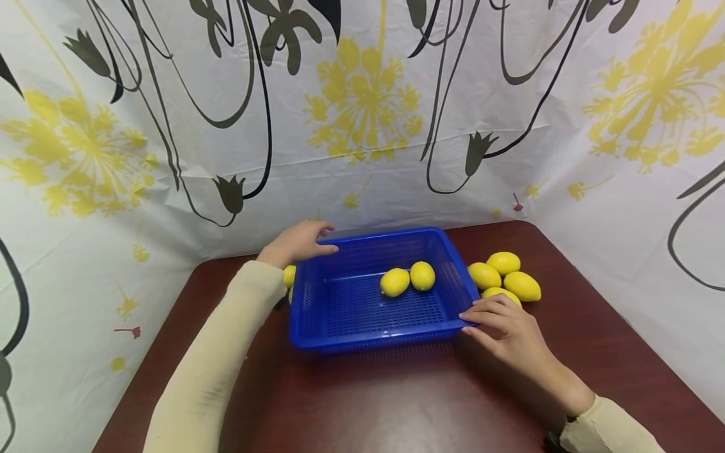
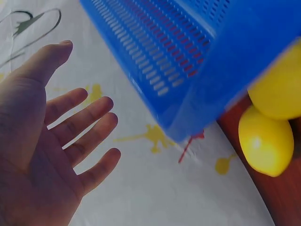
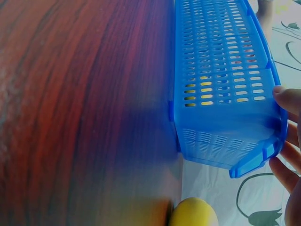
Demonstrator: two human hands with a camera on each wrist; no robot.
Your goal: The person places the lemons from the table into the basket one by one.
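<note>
A blue plastic basket [image 1: 379, 340] with perforated walls sits at the middle of the table, two lemons [image 1: 394, 282] lying inside it. At its near right corner my right hand [image 1: 510, 330] grips the rim, thumb on the front side and fingers [image 3: 286, 174] over the end. My left hand [image 1: 300, 242] is at the far left corner. In the left wrist view the left hand [image 2: 56, 146] has its fingers spread and loosely bent, a gap showing between them and the basket [image 2: 200, 103].
Several lemons [image 1: 522, 287] lie in a cluster right of the basket. More lemons [image 2: 266, 141] are on its left side, partly hidden by basket and forearm. A dark red-brown wooden table [image 1: 368, 402] ends at a patterned white cloth [image 1: 368, 195] hanging behind and around it.
</note>
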